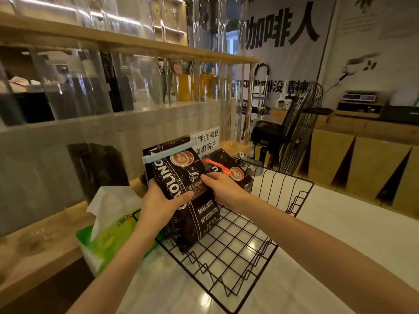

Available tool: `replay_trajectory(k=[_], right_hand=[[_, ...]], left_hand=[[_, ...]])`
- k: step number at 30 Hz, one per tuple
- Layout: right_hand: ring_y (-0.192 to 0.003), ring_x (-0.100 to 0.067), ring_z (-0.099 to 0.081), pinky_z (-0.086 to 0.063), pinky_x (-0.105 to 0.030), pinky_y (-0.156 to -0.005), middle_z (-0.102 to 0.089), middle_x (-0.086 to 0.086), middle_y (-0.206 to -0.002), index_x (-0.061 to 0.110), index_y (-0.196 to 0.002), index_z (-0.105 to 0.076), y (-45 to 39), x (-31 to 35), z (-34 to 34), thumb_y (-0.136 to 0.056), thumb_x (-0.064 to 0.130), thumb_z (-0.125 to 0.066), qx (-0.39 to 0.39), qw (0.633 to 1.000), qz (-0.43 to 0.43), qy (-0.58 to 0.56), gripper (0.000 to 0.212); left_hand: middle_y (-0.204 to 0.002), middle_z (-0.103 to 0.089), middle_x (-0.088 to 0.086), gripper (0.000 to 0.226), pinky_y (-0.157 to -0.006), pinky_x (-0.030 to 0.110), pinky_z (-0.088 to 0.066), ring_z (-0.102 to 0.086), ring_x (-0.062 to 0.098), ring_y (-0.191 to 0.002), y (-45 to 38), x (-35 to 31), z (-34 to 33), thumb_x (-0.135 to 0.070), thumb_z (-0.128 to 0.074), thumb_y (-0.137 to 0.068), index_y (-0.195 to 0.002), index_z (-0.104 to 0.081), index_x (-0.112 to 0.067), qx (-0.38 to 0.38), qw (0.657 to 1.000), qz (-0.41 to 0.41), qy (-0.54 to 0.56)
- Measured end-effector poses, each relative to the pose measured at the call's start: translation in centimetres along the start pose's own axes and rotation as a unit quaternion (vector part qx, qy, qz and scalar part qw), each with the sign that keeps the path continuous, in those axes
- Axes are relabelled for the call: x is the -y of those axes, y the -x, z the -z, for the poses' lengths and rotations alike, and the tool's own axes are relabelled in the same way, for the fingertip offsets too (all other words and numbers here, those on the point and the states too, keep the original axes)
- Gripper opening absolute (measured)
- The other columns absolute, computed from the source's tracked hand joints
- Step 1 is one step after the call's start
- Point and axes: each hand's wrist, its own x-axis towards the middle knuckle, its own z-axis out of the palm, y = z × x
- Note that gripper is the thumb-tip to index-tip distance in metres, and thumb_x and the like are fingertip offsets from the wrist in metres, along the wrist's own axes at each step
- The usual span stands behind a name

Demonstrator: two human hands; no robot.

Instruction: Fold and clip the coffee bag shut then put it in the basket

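1. Café counter: white glossy worktop (340, 234), wooden ledge at 9 o'clock, clear partition behind.
2. Wire basket (278, 196) sits on the worktop; a second bag with an orange clip (217, 167) leans in its far corner at 1 o'clock.
3. Coffee bag (190, 196) stands upright, base apparently on the basket floor near its left wall; top is folded and closed by a pale blue clip (167, 151).
4. Left hand (161, 205) is closed around the bag's left edge, thumb across the front. Right hand (222, 189) has its fingertips pressed on the front, at 3 o'clock.
5. Judgement: placement step, nearly complete. Seat the base flat and lean the bag on the basket wall before releasing.
6. Risk: tissue pack (108, 227) at 8 o'clock crowds the withdrawing left hand.
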Motion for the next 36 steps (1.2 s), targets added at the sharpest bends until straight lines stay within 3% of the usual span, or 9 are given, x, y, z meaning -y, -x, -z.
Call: replay_trajectory(k=[5,10,12,15,23,28,32,36], right_hand=[[-0.115,-0.023,-0.054,-0.041,-0.040,-0.103,-0.057,-0.010,-0.126,0.008,-0.128,-0.047,0.6,-0.1,0.1,-0.092,0.026,-0.047,-0.016,0.997,-0.001,0.071,0.040],[-0.115,-0.024,-0.055,-0.042,-0.039,-0.102,-0.057,-0.011,-0.126,0.008,-0.124,-0.048,1.2,-0.3,0.2,-0.092,0.024,-0.046,-0.004,0.996,-0.017,0.092,0.036],[-0.114,-0.024,-0.055,-0.042,-0.040,-0.101,-0.058,-0.011,-0.125,0.009,-0.123,-0.049,1.4,-0.2,0.1,-0.092,0.025,-0.046,-0.006,0.995,-0.014,0.099,0.035],[-0.111,-0.022,-0.056,-0.044,-0.034,-0.095,-0.058,-0.009,-0.124,0.010,-0.125,-0.048,1.5,-0.1,-0.1,-0.092,0.026,-0.045,-0.008,0.994,-0.016,0.112,0.036],[-0.111,-0.023,-0.056,-0.045,-0.037,-0.098,-0.058,-0.009,-0.124,0.008,-0.128,-0.045,1.9,0.2,-0.2,-0.091,0.025,-0.048,-0.022,0.994,-0.019,0.102,0.042],[-0.118,-0.018,-0.047,-0.037,-0.025,-0.089,-0.046,-0.008,-0.137,0.008,-0.137,-0.035,3.9,1.0,0.9,-0.092,0.022,-0.047,-0.059,0.993,0.006,0.102,0.049],[-0.118,-0.022,-0.051,-0.042,-0.035,-0.100,-0.053,-0.010,-0.131,0.012,-0.132,-0.044,6.1,1.3,2.9,-0.091,0.024,-0.050,-0.093,0.993,0.034,0.069,0.044],[-0.089,-0.015,-0.064,-0.054,-0.029,-0.079,-0.064,-0.003,-0.104,0.011,-0.122,-0.054,10.5,1.8,5.6,-0.089,0.018,-0.053,-0.139,0.987,0.076,-0.010,0.034]], left_hand=[[-0.125,-0.059,0.003,0.083,-0.093,0.039,-0.047,-0.056,0.022,-0.113,0.3,-0.3,0.3,-0.032,-0.082,-0.058,-0.128,-0.040,-0.015,-0.010,1.000,-0.010,-0.006],[-0.124,-0.061,0.001,0.099,-0.094,0.045,-0.048,-0.057,0.021,-0.112,0.3,-0.2,0.6,-0.045,-0.084,-0.042,-0.127,-0.042,-0.016,0.002,1.000,0.004,-0.030],[-0.125,-0.060,0.002,0.102,-0.096,0.046,-0.046,-0.055,0.022,-0.115,0.3,-0.1,0.6,-0.039,-0.087,-0.040,-0.128,-0.041,-0.016,0.010,0.999,0.007,-0.041],[-0.127,-0.058,0.003,0.101,-0.097,0.046,-0.045,-0.054,0.022,-0.117,0.5,-0.1,0.6,-0.030,-0.088,-0.041,-0.129,-0.040,-0.015,0.013,0.998,0.005,-0.053],[-0.133,-0.051,0.006,0.104,-0.098,0.040,-0.044,-0.050,0.024,-0.121,1.5,-0.2,0.3,-0.023,-0.085,-0.053,-0.136,-0.023,-0.013,0.022,0.996,0.003,-0.090],[-0.143,-0.036,0.013,0.116,-0.107,0.047,-0.034,-0.037,0.027,-0.131,2.7,-1.3,0.2,-0.026,-0.085,-0.053,-0.142,-0.013,-0.011,-0.051,0.993,-0.012,-0.102],[-0.150,-0.022,0.013,0.098,-0.114,0.044,-0.020,-0.021,0.027,-0.139,5.1,-4.2,-0.9,-0.026,-0.077,-0.066,-0.143,-0.017,-0.012,-0.135,0.972,-0.106,-0.162],[-0.135,-0.047,0.008,0.050,-0.107,0.037,-0.031,-0.039,0.024,-0.128,7.2,-7.7,-3.4,-0.025,-0.066,-0.076,-0.123,-0.051,-0.014,-0.127,0.943,-0.239,-0.197]])
